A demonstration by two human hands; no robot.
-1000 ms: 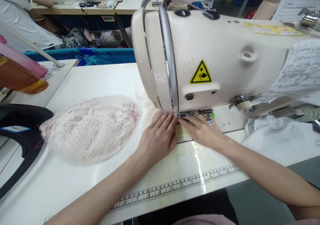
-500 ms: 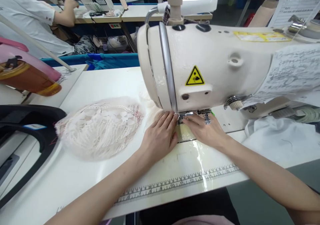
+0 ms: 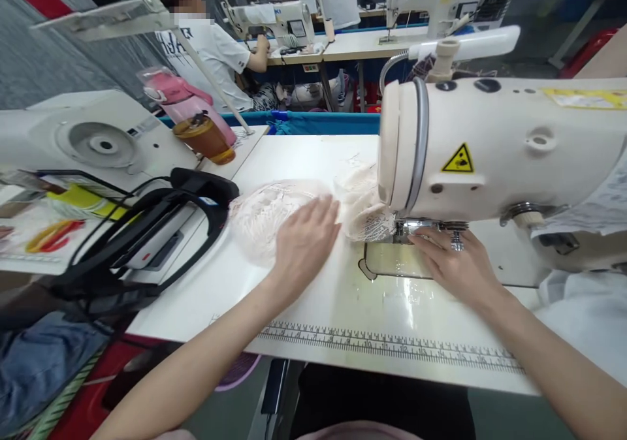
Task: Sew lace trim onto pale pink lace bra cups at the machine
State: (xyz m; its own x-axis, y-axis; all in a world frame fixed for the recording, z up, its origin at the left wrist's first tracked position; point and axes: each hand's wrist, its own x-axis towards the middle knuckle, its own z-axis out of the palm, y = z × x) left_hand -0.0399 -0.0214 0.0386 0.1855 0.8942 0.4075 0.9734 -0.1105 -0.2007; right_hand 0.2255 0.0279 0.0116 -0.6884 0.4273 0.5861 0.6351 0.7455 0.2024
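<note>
My left hand (image 3: 307,239) reaches over the near right side of a pale pink lace pile (image 3: 259,221), fingers stretched out and slightly blurred. Whether it touches the lace cannot be seen. My right hand (image 3: 458,264) lies with fingers extended beside the presser foot (image 3: 402,230) of a cream sewing machine (image 3: 480,140). Some of its fingertips are hidden behind metal fittings, and nothing is visibly gripped. A gathered lace piece (image 3: 369,215) lies on the left of the presser foot, partly hidden by the machine head.
A black curved frame (image 3: 215,198) lies left of the lace pile. Behind it stand a pink bottle (image 3: 189,104) and an amber cup (image 3: 208,140). A printed ruler (image 3: 382,345) runs along the table's front edge. White fabric (image 3: 582,316) lies at right. Another person (image 3: 210,58) sits beyond.
My left hand has left the presser foot and moved left to the lace pile. My right hand stays by the foot. The view has swung left, and the gathered lace shows more.
</note>
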